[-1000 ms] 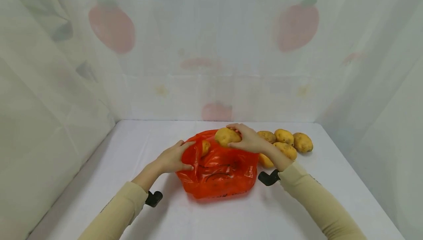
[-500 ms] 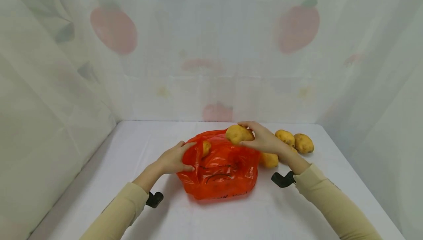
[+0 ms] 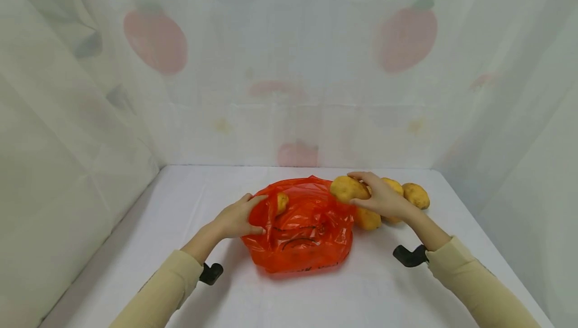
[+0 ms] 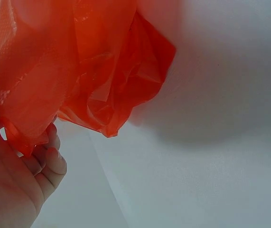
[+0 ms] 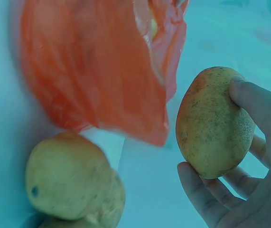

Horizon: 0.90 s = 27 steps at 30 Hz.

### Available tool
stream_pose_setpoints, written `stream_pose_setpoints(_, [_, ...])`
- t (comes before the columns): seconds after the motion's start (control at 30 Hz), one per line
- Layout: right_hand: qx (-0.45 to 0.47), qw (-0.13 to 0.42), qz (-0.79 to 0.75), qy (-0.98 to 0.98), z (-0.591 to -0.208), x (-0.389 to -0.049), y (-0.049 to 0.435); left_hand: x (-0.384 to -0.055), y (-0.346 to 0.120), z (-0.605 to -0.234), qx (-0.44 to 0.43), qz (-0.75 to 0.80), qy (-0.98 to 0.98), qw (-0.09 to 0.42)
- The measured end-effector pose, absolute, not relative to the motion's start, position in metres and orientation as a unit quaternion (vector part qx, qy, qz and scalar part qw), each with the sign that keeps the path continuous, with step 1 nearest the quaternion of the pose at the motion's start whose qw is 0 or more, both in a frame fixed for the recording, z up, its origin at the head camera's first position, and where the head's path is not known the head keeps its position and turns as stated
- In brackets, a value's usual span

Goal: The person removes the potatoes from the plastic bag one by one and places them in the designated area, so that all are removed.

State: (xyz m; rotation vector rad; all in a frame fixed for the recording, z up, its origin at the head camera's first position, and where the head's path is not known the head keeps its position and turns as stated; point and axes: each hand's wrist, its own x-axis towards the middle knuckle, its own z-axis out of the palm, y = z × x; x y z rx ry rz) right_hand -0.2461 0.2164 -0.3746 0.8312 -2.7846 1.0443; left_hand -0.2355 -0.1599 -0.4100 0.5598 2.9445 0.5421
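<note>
A red plastic bag lies mid-table, its mouth turned upward, with a yellow potato showing inside at the left. My left hand holds the bag's left rim; in the left wrist view its fingers curl around the thin red film. In my right hand, between thumb and fingers, is a potato raised at the bag's right edge. The right wrist view has this potato apart from the bag, with other potatoes below.
Several potatoes sit in a group right of the bag, partly behind my right hand and forearm. The white-covered table ends at a pale curtain behind, with more curtain at both sides.
My right hand has moved rightward with the potato, from over the bag's mouth to its right edge by the other potatoes. My left hand and the bag have stayed almost still.
</note>
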Motion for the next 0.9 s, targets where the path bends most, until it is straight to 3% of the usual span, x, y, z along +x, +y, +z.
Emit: stream_pose_setpoints(0.9, [0.181,0.087,0.353,-0.914,-0.401,-0.226,0.288,-0.236,-0.162,-0.410,0.179,0.182,0.966,0.050])
